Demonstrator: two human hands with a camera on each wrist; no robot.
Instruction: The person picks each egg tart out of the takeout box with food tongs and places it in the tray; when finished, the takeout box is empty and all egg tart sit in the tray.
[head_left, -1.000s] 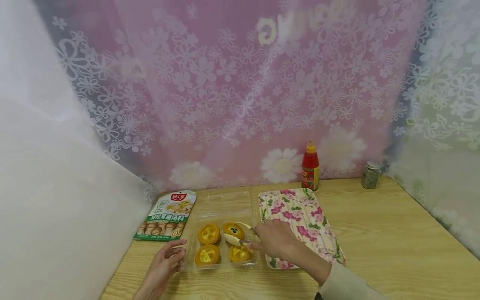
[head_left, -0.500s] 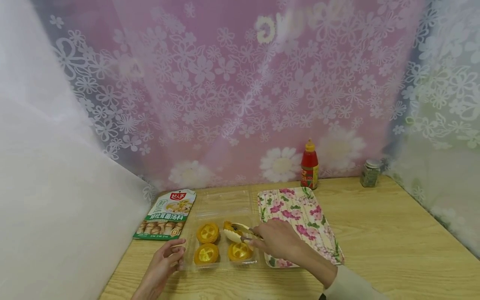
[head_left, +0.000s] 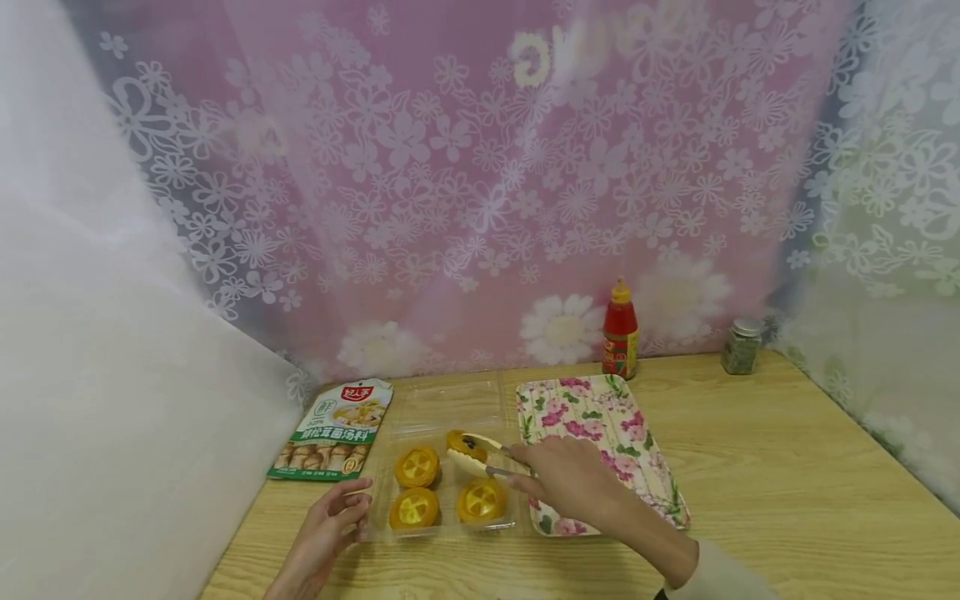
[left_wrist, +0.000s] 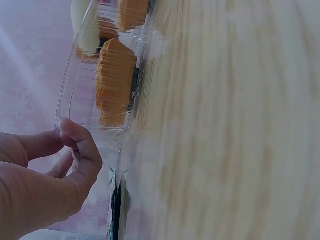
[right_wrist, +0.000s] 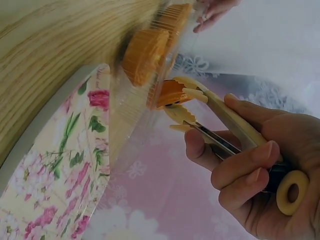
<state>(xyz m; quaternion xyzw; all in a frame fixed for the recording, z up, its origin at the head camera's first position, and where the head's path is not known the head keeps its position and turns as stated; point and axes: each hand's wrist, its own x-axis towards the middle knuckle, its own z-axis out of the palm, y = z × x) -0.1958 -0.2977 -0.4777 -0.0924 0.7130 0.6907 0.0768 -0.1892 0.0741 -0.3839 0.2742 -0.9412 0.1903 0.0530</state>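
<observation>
My left hand [head_left: 326,525] pinches the left rim of a clear plastic clamshell box [head_left: 446,533] between thumb and fingers; the left wrist view shows the pinch at the box's corner [left_wrist: 59,125]. Curled around a pair of tongs [right_wrist: 235,120] with cream tips and metal arms is my right hand [head_left: 570,479]. The tips of the tongs sit on either side of an egg tart [head_left: 456,440] with dark bits on top, at the box's back right. Three yellow-topped tarts stand in the box: back left [head_left: 417,467], front left [head_left: 413,508] and front right [head_left: 481,500].
A floral tray [head_left: 622,450] lies just right of the box, partly under my right hand. Left of the box is a green and white food pouch [head_left: 333,429]. A red sauce bottle [head_left: 619,337] and a small glass jar [head_left: 742,348] stand along the back.
The tongs have closed in on the back-right tart, which tipped and shifted slightly toward the back. My right hand has moved slightly right; my left hand stays at the box rim.
</observation>
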